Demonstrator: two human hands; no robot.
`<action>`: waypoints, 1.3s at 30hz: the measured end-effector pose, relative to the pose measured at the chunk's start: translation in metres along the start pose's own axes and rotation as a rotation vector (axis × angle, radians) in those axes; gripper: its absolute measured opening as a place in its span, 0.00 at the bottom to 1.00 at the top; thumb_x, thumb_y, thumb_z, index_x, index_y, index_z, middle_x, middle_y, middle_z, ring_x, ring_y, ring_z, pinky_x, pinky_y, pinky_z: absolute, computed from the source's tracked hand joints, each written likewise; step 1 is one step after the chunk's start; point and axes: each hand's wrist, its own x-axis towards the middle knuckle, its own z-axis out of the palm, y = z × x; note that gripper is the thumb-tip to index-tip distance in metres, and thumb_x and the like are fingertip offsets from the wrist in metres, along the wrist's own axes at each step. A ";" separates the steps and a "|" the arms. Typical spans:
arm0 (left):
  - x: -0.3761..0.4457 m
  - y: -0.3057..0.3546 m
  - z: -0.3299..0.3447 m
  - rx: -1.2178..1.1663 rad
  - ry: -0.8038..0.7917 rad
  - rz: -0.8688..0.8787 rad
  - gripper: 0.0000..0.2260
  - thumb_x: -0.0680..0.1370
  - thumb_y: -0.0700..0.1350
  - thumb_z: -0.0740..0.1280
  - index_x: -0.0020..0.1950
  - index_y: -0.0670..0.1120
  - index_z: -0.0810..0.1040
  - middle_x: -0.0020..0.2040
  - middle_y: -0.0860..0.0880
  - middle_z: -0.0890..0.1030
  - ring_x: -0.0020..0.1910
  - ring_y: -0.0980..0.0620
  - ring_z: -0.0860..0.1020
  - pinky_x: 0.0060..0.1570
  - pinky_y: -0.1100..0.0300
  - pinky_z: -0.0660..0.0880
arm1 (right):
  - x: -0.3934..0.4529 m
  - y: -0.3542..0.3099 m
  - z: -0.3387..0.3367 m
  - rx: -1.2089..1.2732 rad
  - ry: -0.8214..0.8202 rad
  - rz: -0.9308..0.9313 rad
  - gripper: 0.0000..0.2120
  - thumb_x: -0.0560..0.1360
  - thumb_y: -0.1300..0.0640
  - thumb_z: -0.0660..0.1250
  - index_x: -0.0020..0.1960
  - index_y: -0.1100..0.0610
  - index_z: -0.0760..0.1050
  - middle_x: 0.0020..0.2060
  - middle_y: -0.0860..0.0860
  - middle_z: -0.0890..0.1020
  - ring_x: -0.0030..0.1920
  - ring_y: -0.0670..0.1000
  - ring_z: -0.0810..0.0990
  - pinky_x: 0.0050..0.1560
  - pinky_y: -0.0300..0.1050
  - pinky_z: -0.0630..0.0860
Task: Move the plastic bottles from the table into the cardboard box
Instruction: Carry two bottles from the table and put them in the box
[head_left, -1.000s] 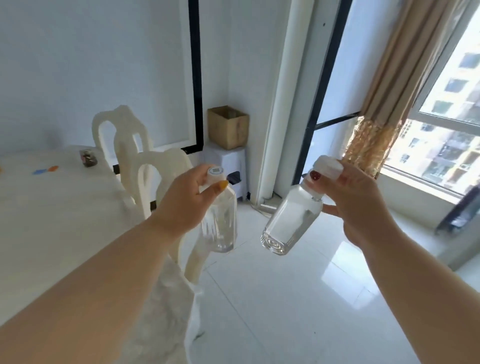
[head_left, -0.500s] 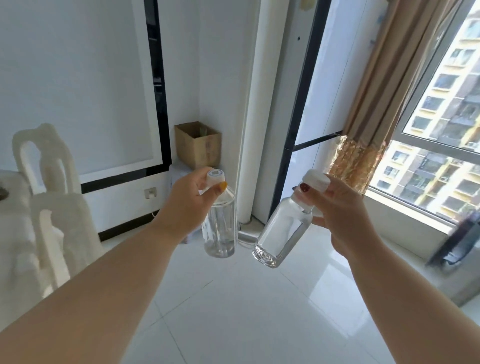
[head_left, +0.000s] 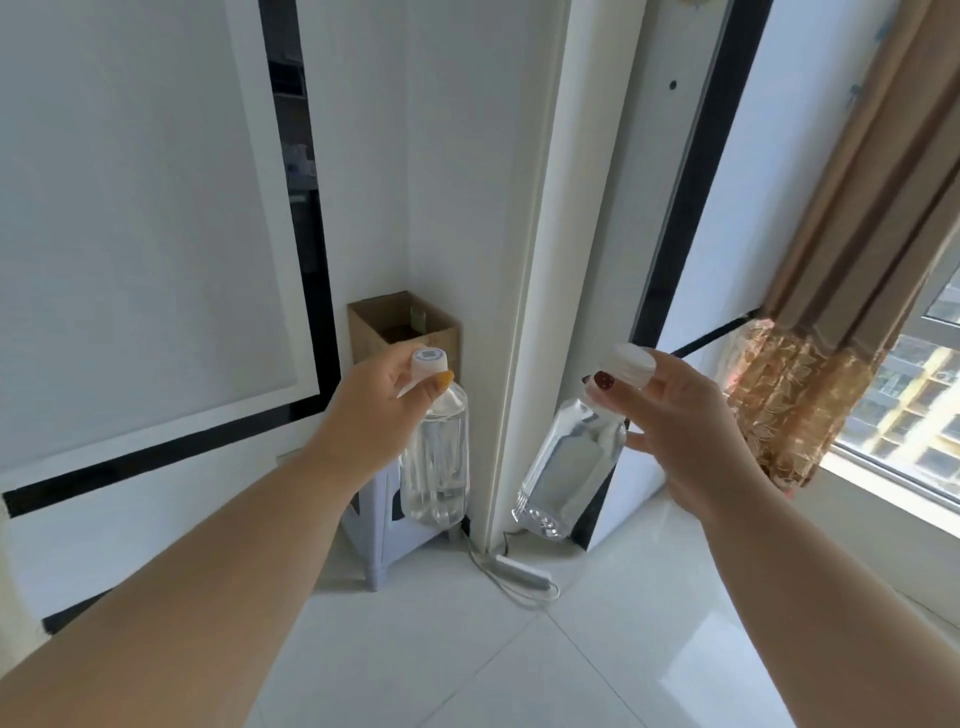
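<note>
My left hand (head_left: 371, 415) grips a clear round plastic bottle (head_left: 435, 462) by its white cap, and the bottle hangs upright. My right hand (head_left: 680, 421) holds a second clear, flat-sided bottle (head_left: 566, 467) by its white cap, with its base tilted toward the left. Both bottles are in the air in front of me. The open brown cardboard box (head_left: 402, 325) stands in the corner just beyond my left hand, on top of a white plastic stool (head_left: 382, 530). The left bottle partly hides the box's front.
A white pillar (head_left: 540, 260) rises right of the box. A white power strip with its cord (head_left: 522, 566) lies on the tiled floor at the pillar's foot. A tan curtain (head_left: 831, 312) and a window are on the right.
The view has swung right and moved closer to the corner. The table and chairs have left the view, the box now looks larger, and both hands still carry their bottles.
</note>
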 end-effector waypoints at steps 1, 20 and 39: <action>0.021 -0.013 0.005 0.015 0.010 -0.001 0.14 0.81 0.49 0.66 0.64 0.46 0.79 0.54 0.56 0.83 0.54 0.63 0.80 0.50 0.76 0.72 | 0.027 0.008 0.004 0.000 -0.018 -0.005 0.08 0.75 0.56 0.75 0.52 0.46 0.81 0.46 0.45 0.89 0.49 0.47 0.87 0.53 0.54 0.81; 0.388 -0.248 0.029 0.119 0.239 -0.226 0.07 0.80 0.48 0.68 0.57 0.53 0.80 0.54 0.57 0.84 0.53 0.68 0.77 0.47 0.69 0.71 | 0.517 0.134 0.166 0.012 -0.333 -0.042 0.17 0.67 0.50 0.78 0.56 0.48 0.82 0.47 0.46 0.89 0.50 0.47 0.88 0.53 0.52 0.82; 0.606 -0.536 0.057 0.426 -0.002 -0.657 0.11 0.74 0.55 0.72 0.54 0.56 0.80 0.49 0.54 0.85 0.49 0.53 0.81 0.55 0.52 0.78 | 0.781 0.331 0.404 -0.518 -0.626 0.034 0.12 0.73 0.59 0.74 0.51 0.48 0.75 0.45 0.45 0.79 0.49 0.50 0.79 0.47 0.43 0.74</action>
